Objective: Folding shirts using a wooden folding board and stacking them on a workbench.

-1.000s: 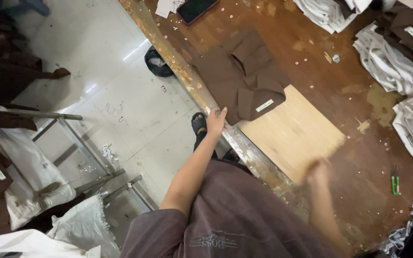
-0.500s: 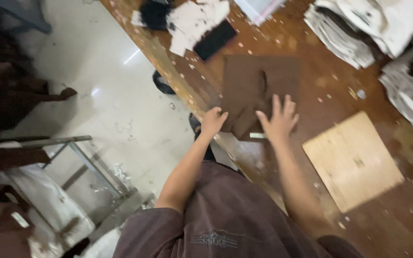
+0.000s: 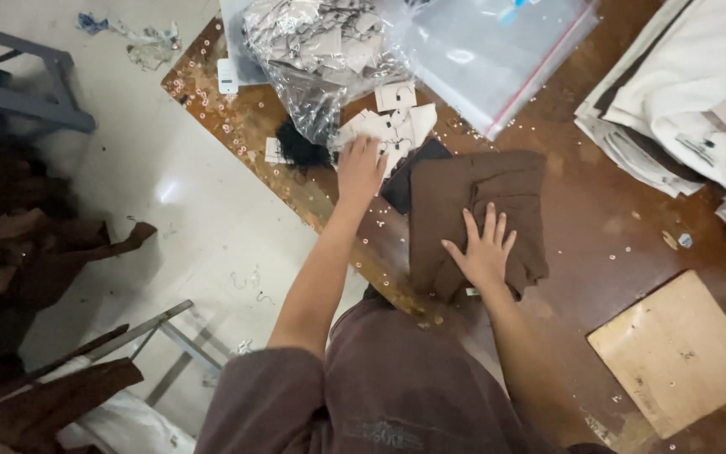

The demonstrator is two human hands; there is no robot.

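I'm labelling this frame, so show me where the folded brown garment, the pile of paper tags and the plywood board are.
folded brown garment (image 3: 497,189), head view, upper folded panel.
pile of paper tags (image 3: 401,126), head view, a pale tag beside the left hand.
plywood board (image 3: 674,353), head view, middle of its face.

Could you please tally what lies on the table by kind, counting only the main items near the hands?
Brown garment: 1
Wooden board: 1
Clear plastic bags: 2
Pile of paper tags: 1
Total: 5

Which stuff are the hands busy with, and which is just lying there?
Busy with: left hand on the paper tags; right hand flat on the brown cloth.

Just lying there: wooden board, white cloth pile, clear plastic bag.
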